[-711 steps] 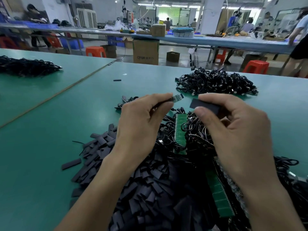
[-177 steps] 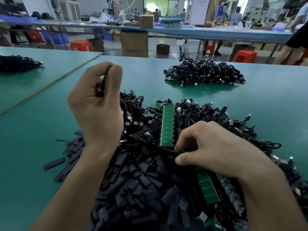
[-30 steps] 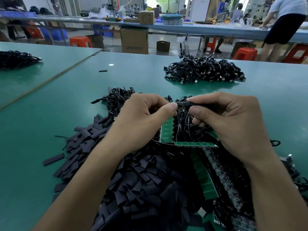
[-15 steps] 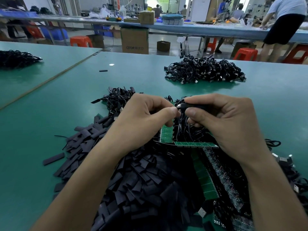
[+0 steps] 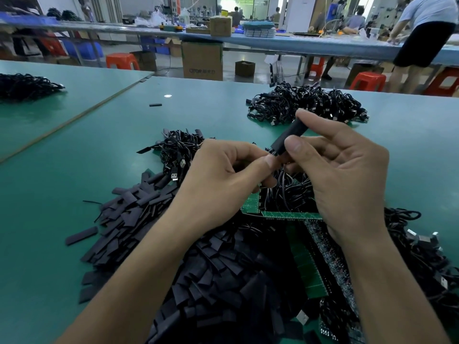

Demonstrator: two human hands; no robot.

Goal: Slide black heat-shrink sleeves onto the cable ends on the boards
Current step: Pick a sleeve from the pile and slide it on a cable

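My right hand (image 5: 342,175) pinches one black heat-shrink sleeve (image 5: 289,137) between thumb and forefinger, tilted, its far end pointing up and away. Its near end meets my left hand (image 5: 223,180), which pinches the thin black cable (image 5: 285,187) hanging below. Green boards (image 5: 290,215) lie under both hands among tangled leads. The pile of flat loose sleeves (image 5: 223,269) spreads beneath my left wrist.

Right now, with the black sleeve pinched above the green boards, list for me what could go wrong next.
1. Only the thumb and a fingertip of the right hand grip the sleeve; it could slip and drop into the loose sleeve pile.
2. The left hand pinches the cable just under the sleeve, and the cable runs into the tangle. A tug might snag other wires or shift the green boards.
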